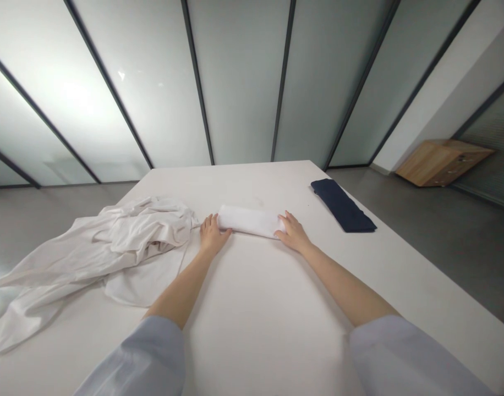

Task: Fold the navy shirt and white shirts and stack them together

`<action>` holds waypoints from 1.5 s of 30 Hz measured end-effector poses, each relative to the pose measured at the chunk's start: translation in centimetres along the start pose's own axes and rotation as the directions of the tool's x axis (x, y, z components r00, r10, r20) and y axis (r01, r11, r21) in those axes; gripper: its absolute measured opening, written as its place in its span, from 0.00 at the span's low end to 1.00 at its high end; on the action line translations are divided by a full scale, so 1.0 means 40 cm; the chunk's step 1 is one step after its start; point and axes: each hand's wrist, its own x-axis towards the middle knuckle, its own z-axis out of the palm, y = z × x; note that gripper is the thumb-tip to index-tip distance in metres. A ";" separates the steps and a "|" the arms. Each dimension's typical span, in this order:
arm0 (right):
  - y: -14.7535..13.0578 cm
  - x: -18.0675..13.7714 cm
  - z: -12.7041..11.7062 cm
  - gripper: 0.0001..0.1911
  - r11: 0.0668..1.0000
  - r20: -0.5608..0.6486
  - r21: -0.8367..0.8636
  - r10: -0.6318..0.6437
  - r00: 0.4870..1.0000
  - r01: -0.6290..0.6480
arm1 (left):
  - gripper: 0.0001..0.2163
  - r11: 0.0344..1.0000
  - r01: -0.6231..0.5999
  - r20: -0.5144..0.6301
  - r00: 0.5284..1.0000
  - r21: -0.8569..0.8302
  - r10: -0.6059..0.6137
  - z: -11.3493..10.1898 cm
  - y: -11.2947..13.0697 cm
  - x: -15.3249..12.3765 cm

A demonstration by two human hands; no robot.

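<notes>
A folded white cloth (252, 221) lies as a narrow bundle on the white table, straight ahead of me. Its left end is between the thumb and fingers of my left hand (213, 235), the thumb along the near edge. At the opposite end, my right hand (292, 233) grips the bundle the same way, fingers toward the far side. Just left of my left hand spreads a crumpled heap of white fabric (140, 236), some of it trailing toward the table's left edge. What kind of garment the folded bundle is cannot be made out.
A folded dark navy garment (343, 205) lies near the right edge of the white table (268, 319). Beyond the table stand frosted glass panels (239, 82) with dark frames. A wooden cabinet (442, 162) is on the grey floor at the right.
</notes>
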 end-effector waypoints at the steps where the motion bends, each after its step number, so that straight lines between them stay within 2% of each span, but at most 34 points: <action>1: -0.005 0.000 -0.012 0.28 1.000 0.000 -0.023 -0.002 1.000 0.002 | 0.31 0.999 0.007 -0.013 1.000 -0.036 -0.007 0.001 -0.003 0.003; 4: -0.024 -0.001 -0.049 0.16 0.996 -0.025 -0.083 0.014 1.000 -0.016 | 0.26 0.989 0.037 -0.047 0.998 -0.143 -0.044 0.002 -0.013 0.010; 11: -0.054 -0.007 -0.084 0.11 0.983 -0.024 -0.170 0.059 0.998 -0.062 | 0.25 0.968 0.065 -0.032 0.997 -0.243 -0.075 0.004 -0.021 0.014; 14: -0.058 0.004 -0.095 0.18 0.978 0.018 -0.207 0.025 1.000 -0.021 | 0.25 0.962 0.061 -0.043 0.996 -0.265 -0.075 0.011 -0.024 0.017; 19: -0.082 0.068 -0.114 0.29 0.991 0.240 -0.134 0.053 0.969 -0.021 | 0.25 0.960 0.053 -0.056 0.996 -0.275 -0.072 0.021 -0.028 0.021; 23: -0.133 0.128 -0.104 0.29 0.996 0.373 -0.052 0.086 0.924 -0.072 | 0.28 0.958 0.066 -0.046 0.996 -0.280 -0.082 0.018 -0.026 0.019; 28: -0.190 0.169 -0.072 0.32 0.985 0.474 -0.095 0.172 0.863 -0.144 | 0.28 0.947 0.084 -0.031 0.995 -0.310 -0.098 0.013 -0.020 0.018; 31: -0.210 0.175 -0.059 0.31 0.985 0.490 -0.078 0.170 0.855 -0.151 | 0.28 0.943 0.096 -0.028 0.993 -0.320 -0.110 0.014 -0.019 0.018; 34: -0.219 0.171 -0.057 0.26 0.988 0.497 -0.064 0.153 0.854 -0.140 | 0.27 0.940 0.090 -0.042 0.993 -0.328 -0.110 0.018 -0.022 0.018; 37: -0.197 0.165 -0.068 0.20 0.989 0.501 -0.053 0.146 0.853 -0.138 | 0.27 0.941 0.074 -0.053 0.994 -0.329 -0.097 0.020 -0.027 0.017; 39: -0.154 0.165 -0.086 0.18 0.989 0.496 -0.076 0.151 0.855 -0.130 | 0.26 0.943 0.073 -0.048 0.994 -0.325 -0.094 0.023 -0.029 0.018; 42: -0.049 0.162 -0.130 0.18 0.975 0.452 -0.170 0.204 0.868 -0.141 | 0.26 0.946 0.062 -0.047 0.996 -0.318 -0.081 0.028 -0.031 0.018; 45: 0.070 0.140 -0.188 0.20 0.930 0.360 -0.285 0.328 0.873 -0.232 | 0.24 0.947 0.045 -0.058 0.996 -0.317 -0.067 0.034 -0.031 0.019</action>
